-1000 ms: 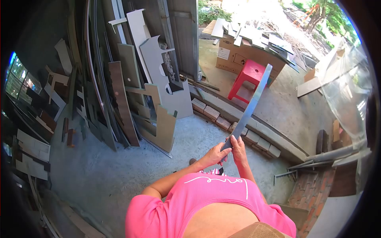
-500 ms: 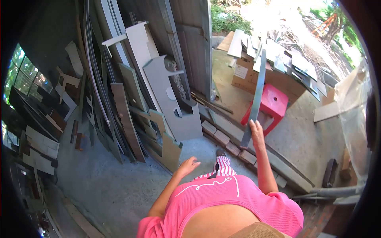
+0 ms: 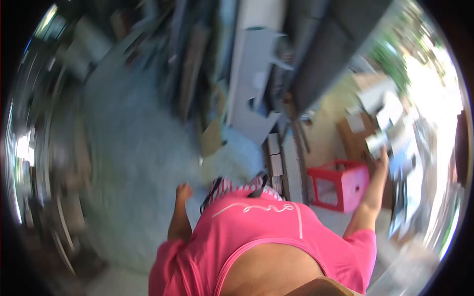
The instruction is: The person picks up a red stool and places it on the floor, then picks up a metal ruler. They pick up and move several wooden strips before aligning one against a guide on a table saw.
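My right hand (image 3: 382,157) reaches out to the right, over the pile of cut boards (image 3: 387,111) beyond the red plastic stool (image 3: 354,185). Its fingers are blurred against a pale board piece (image 3: 376,142), and I cannot tell whether they grip anything. Low in front of my body on the left, my left hand (image 3: 184,191) has its fingers curled in, with nothing showing in them. The bluish concrete floor (image 3: 133,148) lies beneath it.
Tall panels, including a grey cut-out board (image 3: 254,74), lean on the wall ahead. A brick-edged sill (image 3: 275,160) runs between me and the stool. A cardboard box (image 3: 354,133) stands under the boards. More scraps (image 3: 74,207) line the left side.
My view has swung, with much blur. My right hand has gone from the long dark strip near the sill out to the board pile; the strip no longer shows clearly. My left hand has curled in.
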{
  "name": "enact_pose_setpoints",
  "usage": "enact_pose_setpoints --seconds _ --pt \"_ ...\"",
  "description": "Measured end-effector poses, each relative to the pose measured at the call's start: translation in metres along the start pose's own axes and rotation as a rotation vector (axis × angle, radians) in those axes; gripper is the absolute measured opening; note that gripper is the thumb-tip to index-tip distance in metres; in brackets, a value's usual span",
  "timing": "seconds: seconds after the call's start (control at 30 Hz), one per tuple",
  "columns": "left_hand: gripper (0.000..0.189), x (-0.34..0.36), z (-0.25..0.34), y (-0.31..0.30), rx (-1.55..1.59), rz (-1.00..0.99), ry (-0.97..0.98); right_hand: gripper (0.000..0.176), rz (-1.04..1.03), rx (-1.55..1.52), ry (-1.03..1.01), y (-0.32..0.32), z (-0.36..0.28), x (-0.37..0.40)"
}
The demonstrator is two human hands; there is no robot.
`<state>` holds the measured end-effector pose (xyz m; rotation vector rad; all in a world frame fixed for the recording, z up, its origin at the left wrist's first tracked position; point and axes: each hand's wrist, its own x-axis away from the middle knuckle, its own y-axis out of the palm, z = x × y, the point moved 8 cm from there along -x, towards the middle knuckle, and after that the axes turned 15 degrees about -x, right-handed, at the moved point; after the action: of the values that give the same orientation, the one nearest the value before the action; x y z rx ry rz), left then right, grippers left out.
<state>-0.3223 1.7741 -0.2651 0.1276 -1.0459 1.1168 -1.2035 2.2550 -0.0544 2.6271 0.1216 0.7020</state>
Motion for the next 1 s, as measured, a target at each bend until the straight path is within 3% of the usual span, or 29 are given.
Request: enact_pose_setpoints --seconds 0.03,0.07,0.1,0.17,0.2,0.3,0.53,0.73,0.9,0.93,0.97,1.0 --pt "0.021 0.0 -0.008 -0.004 -0.257 0.151 0.466 0.049 0.118 -0.024 0.072 0.01 -0.001 0.006" --pt "0.018 0.006 -0.031 -0.002 -0.32 0.093 0.328 0.046 0.114 0.18 0.06 -0.028 -0.012 -0.039" --pt "0.018 0.014 -0.056 -0.005 -0.252 0.161 0.23 0.046 0.026 0.264 0.124 0.042 0.024 -0.05" --pt "0.026 0.024 -0.12 0.014 0.233 0.165 -0.089 0.045 -0.116 0.458 0.164 0.138 0.092 -0.076" --pt "0.03 0.078 -0.094 0.007 0.179 0.184 -0.235 0.044 -0.184 0.548 0.165 0.178 0.123 -0.083" --pt "0.034 0.106 -0.149 0.009 0.226 0.288 -0.295 0.043 -0.339 0.774 0.128 0.259 0.193 -0.067" --pt "0.032 0.188 -0.229 0.055 0.614 0.506 -0.59 0.039 -0.562 1.036 -0.093 0.329 0.302 -0.018" --pt "0.029 0.186 -0.243 0.084 0.707 0.46 -0.655 0.036 -0.675 1.147 -0.343 0.348 0.37 0.068" --pt "0.031 0.147 -0.257 0.043 0.766 0.44 -0.622 0.034 -0.598 1.196 -0.595 0.324 0.4 0.148" --pt "0.032 0.139 -0.262 0.028 0.788 0.431 -0.601 0.028 -0.745 1.146 -0.712 0.348 0.448 0.177" --pt "0.032 0.133 -0.268 0.01 0.777 0.419 -0.592 0.023 -0.862 1.071 -0.418 0.357 0.51 0.18" --pt "0.032 0.128 -0.277 -0.01 0.829 0.457 -0.578 0.023 -0.872 1.452 -0.491 0.374 0.565 0.19"
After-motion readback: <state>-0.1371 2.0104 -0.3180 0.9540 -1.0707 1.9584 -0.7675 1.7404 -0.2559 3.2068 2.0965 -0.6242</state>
